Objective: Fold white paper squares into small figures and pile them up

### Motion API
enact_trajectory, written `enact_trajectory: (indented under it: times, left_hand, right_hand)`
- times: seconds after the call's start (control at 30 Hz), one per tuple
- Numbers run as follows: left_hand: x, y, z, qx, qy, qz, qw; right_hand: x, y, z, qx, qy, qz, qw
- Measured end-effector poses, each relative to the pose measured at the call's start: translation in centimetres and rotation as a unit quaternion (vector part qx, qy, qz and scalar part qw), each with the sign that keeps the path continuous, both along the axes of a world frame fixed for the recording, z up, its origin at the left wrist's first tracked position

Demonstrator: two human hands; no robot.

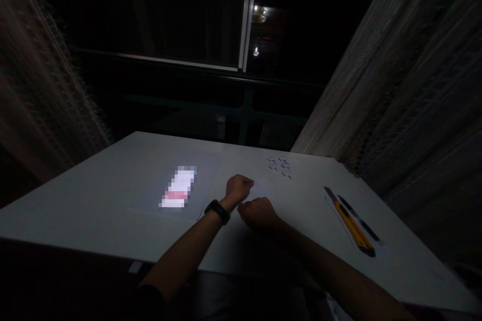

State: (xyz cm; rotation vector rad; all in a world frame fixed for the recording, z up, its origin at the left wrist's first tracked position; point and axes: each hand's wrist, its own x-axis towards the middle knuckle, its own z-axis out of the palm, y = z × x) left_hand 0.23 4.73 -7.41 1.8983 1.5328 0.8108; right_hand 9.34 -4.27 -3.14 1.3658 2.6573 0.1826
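Both my hands rest close together on a white table (94,195) in dim light. My left hand (238,188), with a dark band on its wrist, is curled shut, fingers pinched at a small pale sheet of paper (261,186) lying flat. My right hand (259,212) is also curled, knuckles up, just right of and nearer than the left, touching the same sheet's near edge. What the fingers grip, if anything, is hidden.
A yellow utility knife (352,225) and a dark pen (359,218) lie at the right. Several tiny paper pieces (280,166) lie beyond the hands. A larger sheet with a blurred-out patch (178,188) lies left. Curtains flank a dark window (169,15).
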Motion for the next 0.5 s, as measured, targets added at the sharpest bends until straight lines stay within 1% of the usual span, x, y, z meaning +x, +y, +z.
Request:
enact_trajectory:
  times: [0.1, 0.17, 0.23, 0.27, 0.3, 0.33, 0.37, 0.4, 0.43, 0.5]
  left_hand:
    - [-0.1, 0.0, 0.1, -0.001, -0.008, -0.003, 1.000]
    - [-0.1, 0.1, 0.2, -0.004, -0.040, 0.000, 0.999]
    - [-0.2, 0.3, 0.5, -0.008, -0.108, 0.006, 0.994]
    - [-0.3, 0.4, 0.6, -0.010, -0.152, 0.011, 0.988]
    - [-0.3, 0.4, 0.8, -0.010, -0.198, 0.016, 0.980]
    - [-0.4, 0.5, 1.0, -0.007, -0.241, 0.020, 0.970]
    - [-0.4, 0.4, 1.2, -0.003, -0.279, 0.022, 0.960]
    - [-0.4, 0.4, 1.4, 0.001, -0.309, 0.022, 0.951]
    - [-0.4, 0.4, 1.5, 0.006, -0.331, 0.019, 0.944]
    - [-0.3, 0.2, 1.7, 0.013, -0.354, 0.006, 0.935]
  right_hand:
    - [-0.4, -0.1, -0.5, 0.002, 0.011, 0.014, 1.000]
    - [0.2, -0.1, -0.7, 0.008, 0.045, 0.005, 0.999]
    - [1.6, 0.3, -0.7, 0.032, 0.118, -0.037, 0.992]
    - [2.6, 0.7, -0.6, 0.063, 0.174, -0.084, 0.979]
    - [3.8, 1.2, -0.4, 0.097, 0.242, -0.145, 0.954]
    - [5.0, 1.9, -0.2, 0.130, 0.320, -0.206, 0.915]
    - [6.1, 2.5, -0.1, 0.150, 0.400, -0.252, 0.868]
    - [7.1, 3.2, 0.0, 0.152, 0.476, -0.275, 0.821]
    - [7.9, 3.8, 0.0, 0.130, 0.545, -0.277, 0.780]
    - [8.7, 4.8, -0.4, 0.040, 0.657, -0.245, 0.712]
